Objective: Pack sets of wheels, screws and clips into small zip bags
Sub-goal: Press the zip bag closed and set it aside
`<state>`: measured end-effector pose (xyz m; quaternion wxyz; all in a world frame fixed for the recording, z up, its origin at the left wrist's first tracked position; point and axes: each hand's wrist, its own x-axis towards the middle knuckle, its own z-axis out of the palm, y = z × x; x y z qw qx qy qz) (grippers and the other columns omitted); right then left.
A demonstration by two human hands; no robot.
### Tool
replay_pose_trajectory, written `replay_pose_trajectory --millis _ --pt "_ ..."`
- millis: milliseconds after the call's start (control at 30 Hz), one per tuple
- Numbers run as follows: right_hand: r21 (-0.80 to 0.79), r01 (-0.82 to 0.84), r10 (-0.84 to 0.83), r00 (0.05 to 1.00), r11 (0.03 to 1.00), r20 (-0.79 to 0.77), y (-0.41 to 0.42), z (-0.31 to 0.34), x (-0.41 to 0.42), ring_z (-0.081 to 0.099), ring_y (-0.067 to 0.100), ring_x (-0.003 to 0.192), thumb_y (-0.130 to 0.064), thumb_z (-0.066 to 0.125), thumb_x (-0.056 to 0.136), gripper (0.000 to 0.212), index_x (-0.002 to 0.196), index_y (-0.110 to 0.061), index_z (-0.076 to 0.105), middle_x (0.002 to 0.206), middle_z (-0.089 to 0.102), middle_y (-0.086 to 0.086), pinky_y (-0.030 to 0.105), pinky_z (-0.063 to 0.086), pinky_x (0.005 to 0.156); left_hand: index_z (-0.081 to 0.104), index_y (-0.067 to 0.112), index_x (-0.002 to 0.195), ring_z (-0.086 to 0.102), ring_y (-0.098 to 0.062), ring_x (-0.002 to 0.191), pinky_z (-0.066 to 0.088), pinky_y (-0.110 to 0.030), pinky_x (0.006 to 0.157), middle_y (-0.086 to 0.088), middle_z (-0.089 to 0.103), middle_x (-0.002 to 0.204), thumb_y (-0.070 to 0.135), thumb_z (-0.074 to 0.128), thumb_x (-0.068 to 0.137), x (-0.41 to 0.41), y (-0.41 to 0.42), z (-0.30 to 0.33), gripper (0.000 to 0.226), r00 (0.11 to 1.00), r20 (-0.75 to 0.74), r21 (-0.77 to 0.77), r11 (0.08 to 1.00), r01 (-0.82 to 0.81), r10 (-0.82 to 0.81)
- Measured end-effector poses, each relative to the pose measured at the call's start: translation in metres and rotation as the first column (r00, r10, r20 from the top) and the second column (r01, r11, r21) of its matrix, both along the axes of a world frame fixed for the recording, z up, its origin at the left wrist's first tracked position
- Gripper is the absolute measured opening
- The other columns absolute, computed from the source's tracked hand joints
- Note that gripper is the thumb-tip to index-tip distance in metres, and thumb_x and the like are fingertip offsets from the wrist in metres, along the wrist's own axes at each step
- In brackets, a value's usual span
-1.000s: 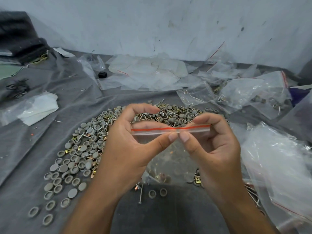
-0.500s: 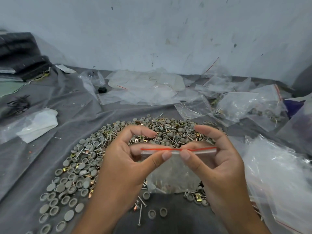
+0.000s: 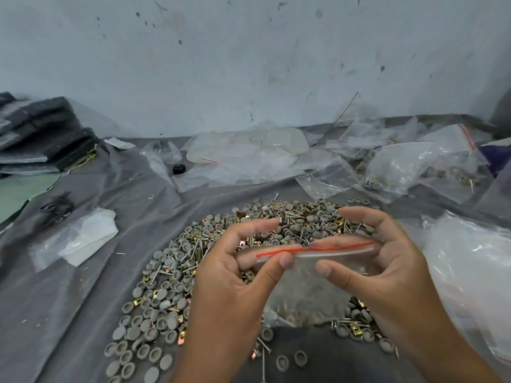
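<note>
Above the pile, both hands pinch the bag along its red-striped top: left hand, right hand, fingers clamped.

surface: grey cloth | on it: wheels, screws, clips, empty zip bags

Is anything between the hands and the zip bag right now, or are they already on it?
Nothing visible stands between them. The left hand and right hand both pinch the zip bag at its red-lined top edge, holding it above the pile of wheels, screws and clips.
</note>
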<state>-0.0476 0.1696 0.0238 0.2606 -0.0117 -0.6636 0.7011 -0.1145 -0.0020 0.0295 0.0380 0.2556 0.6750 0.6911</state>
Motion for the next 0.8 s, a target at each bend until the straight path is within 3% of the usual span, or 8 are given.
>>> replay_pose_trajectory --millis 100,200,333,467,600,700,800 --pt "0.013 0.002 -0.003 1.0 1.0 0.006 -0.002 -0.001 0.001 0.077 0.018 0.085 -0.039 0.096 0.061 0.061 0.113 -0.042 0.064 0.092 0.079 0.006 0.019 0.058 0.067 0.064 0.041 0.112 0.075 -0.02 0.093 0.059 -0.028 0.075 0.0 0.079 0.096 0.04 0.082 0.076 0.0 0.001 -0.003 0.04 1.0 -0.005 -0.007 1.0 0.026 -0.026" --pt "0.037 0.016 -0.017 1.0 0.999 0.015 -0.003 -0.005 0.002 0.077 0.02 0.084 -0.037 0.092 0.063 0.059 0.115 -0.043 0.063 0.091 0.078 0.007 0.023 0.059 0.068 0.064 0.044 0.109 0.075 -0.019 0.092 0.059 -0.027 0.073 0.0 0.079 0.093 0.042 0.087 0.067 -0.001 0.003 -0.009 0.048 0.999 -0.022 -0.008 1.0 0.023 -0.023" --pt "0.088 0.049 -0.05 0.999 0.995 0.011 -0.005 -0.008 0.002 0.076 0.018 0.081 -0.038 0.088 0.064 0.051 0.108 -0.045 0.063 0.09 0.078 0.005 0.023 0.059 0.067 0.064 0.04 0.102 0.076 -0.022 0.089 0.055 -0.044 0.079 -0.003 0.079 0.089 0.041 0.09 0.064 -0.001 0.006 -0.011 0.046 1.0 -0.015 0.027 1.0 -0.008 0.009" --pt "0.093 0.093 -0.094 0.996 0.991 -0.001 -0.006 -0.012 0.0 0.075 0.02 0.079 -0.04 0.087 0.062 0.045 0.1 -0.042 0.062 0.088 0.077 0.006 0.026 0.059 0.065 0.059 0.036 0.09 0.076 -0.024 0.085 0.054 -0.042 0.077 -0.006 0.079 0.086 0.04 0.089 0.063 0.0 0.008 -0.011 0.04 1.0 -0.007 0.053 0.998 -0.027 0.027" --pt "0.125 0.081 -0.081 0.997 0.989 -0.004 0.001 -0.007 -0.001 0.076 0.016 0.083 -0.046 0.088 0.064 0.038 0.095 -0.035 0.068 0.09 0.078 0.002 0.02 0.058 0.068 0.063 0.045 0.102 0.076 -0.017 0.091 0.054 -0.044 0.083 0.001 0.079 0.093 0.039 0.081 0.079 -0.001 0.006 -0.008 0.031 1.0 -0.007 -0.005 1.0 -0.007 0.007" --pt "0.167 0.027 -0.035 0.998 0.986 0.046 0.013 0.0 0.003 0.076 0.013 0.088 -0.05 0.085 0.068 0.035 0.099 -0.035 0.074 0.094 0.079 -0.003 0.017 0.057 0.071 0.059 0.054 0.119 0.072 -0.009 0.102 0.044 -0.043 0.097 0.008 0.079 0.095 0.054 0.072 0.08 -0.003 0.002 -0.007 0.041 0.999 -0.046 -0.092 0.996 0.022 -0.027" --pt "0.234 -0.042 0.023 0.996 0.971 0.086 0.021 0.004 0.006 0.075 0.012 0.093 -0.043 0.084 0.076 0.026 0.1 -0.035 0.076 0.098 0.079 -0.005 0.016 0.056 0.076 0.054 0.057 0.127 0.07 -0.002 0.104 0.04 -0.044 0.102 0.014 0.078 0.094 0.054 0.069 0.086 -0.004 0.0 -0.009 0.044 0.995 -0.096 -0.156 0.988 0.003 -0.018"
